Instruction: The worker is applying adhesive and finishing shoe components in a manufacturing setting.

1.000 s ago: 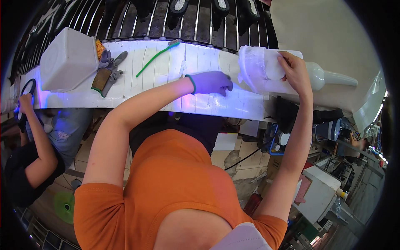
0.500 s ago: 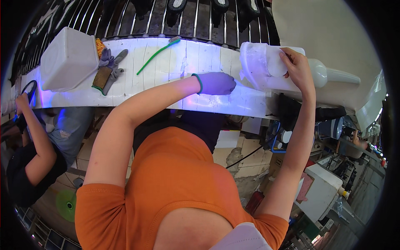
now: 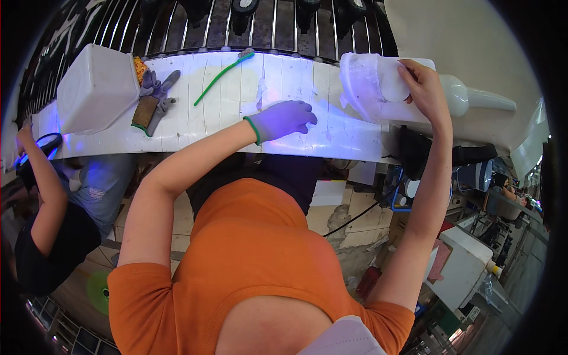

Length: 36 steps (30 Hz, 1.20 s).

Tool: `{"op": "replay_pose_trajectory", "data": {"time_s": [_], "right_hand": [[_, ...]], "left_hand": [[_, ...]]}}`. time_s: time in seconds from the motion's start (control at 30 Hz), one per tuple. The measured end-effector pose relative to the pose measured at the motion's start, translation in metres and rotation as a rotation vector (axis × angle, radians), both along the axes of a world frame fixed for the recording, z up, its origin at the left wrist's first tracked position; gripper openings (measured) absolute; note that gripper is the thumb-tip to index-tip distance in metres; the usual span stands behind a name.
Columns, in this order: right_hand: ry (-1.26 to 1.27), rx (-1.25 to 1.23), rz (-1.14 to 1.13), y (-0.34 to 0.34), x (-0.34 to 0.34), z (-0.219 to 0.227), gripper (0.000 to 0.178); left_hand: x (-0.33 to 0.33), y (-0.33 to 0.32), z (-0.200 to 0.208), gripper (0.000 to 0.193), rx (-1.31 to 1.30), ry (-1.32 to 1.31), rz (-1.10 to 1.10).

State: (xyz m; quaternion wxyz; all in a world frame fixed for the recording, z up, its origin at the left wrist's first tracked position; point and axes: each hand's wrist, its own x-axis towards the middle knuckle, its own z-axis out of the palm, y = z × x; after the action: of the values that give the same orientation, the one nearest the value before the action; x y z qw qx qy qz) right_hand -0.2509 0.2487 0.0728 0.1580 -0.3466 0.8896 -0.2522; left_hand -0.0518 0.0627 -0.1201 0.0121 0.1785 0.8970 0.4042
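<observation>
My left hand [image 3: 287,121], in a pale grey knit glove with a green cuff, is over the white bench [image 3: 236,133]. Its fingers are loosely bent and apart, with nothing seen in them. My bare right hand [image 3: 425,89] reaches to a white plastic container [image 3: 362,83] at the bench's right end. Its fingers are bent in against a whitish patch there; what they grip is too pale to make out. A green-handled brush [image 3: 223,77] lies on the bench beyond my left hand.
An upturned white tub [image 3: 97,89] stands at the left, beside a grey glove [image 3: 157,89] and a brown sponge-like block [image 3: 144,111]. Behind the bench runs a metal roller conveyor [image 3: 254,35] bearing dark shoes [image 3: 242,15]. At far left another person [image 3: 56,219] holds a dark shoe.
My left hand has drawn back to the left, and its fingers have spread a little. My right hand stays at the white container. The other person's shoe has moved lower.
</observation>
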Motion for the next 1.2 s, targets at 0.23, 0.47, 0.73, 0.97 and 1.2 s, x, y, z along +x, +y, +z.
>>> {"op": "replay_pose_trajectory", "data": {"time_s": [0.23, 0.47, 0.73, 0.97, 1.2], "right_hand": [[0.022, 0.012, -0.001, 0.001, 0.003, 0.001, 0.028], [0.012, -0.003, -0.001, -0.001, 0.001, -0.002, 0.028], [0.022, -0.008, 0.014, -0.001, 0.0, 0.0, 0.028], [-0.024, 0.006, -0.012, -0.001, -0.002, -0.003, 0.028], [-0.03, 0.009, 0.005, -0.004, 0.003, 0.0, 0.027]], "left_hand": [[-0.007, 0.013, 0.001, 0.011, -0.423, 0.22, -0.131], [-0.011, 0.003, -0.005, 0.015, 0.075, -0.059, 0.182], [-0.008, 0.042, 0.001, 0.02, 0.102, -0.017, 0.08], [0.007, 0.04, -0.007, 0.015, -0.104, 0.121, -0.001], [0.191, -0.032, 0.054, 0.009, 0.078, -0.057, 0.702]]}}
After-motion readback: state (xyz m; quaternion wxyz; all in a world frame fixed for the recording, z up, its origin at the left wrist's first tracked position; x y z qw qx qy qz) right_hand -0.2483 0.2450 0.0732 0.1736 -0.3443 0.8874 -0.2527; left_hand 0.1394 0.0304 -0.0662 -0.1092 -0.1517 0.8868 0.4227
